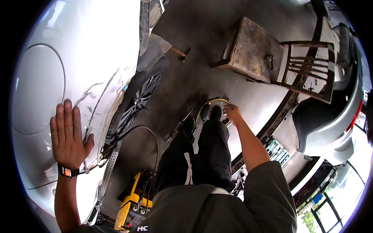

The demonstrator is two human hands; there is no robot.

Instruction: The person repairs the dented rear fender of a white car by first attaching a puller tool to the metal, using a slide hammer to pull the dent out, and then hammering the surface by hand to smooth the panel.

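Well, the left hand (72, 141) lies flat on the scuffed side panel (105, 58) of the white car (97, 19), over on the left, fingers straight, thumb spread, just beside the round fuel flap (39, 77). The right hand (233, 113) hangs near a yellow cable (218, 99), fingers curled; I can't tell whether they pinch anything.

Car panel (93, 58) at left, wheel (144, 93) at its right edge; cabinet (252, 46) farther right, chair (307, 44) just beyond
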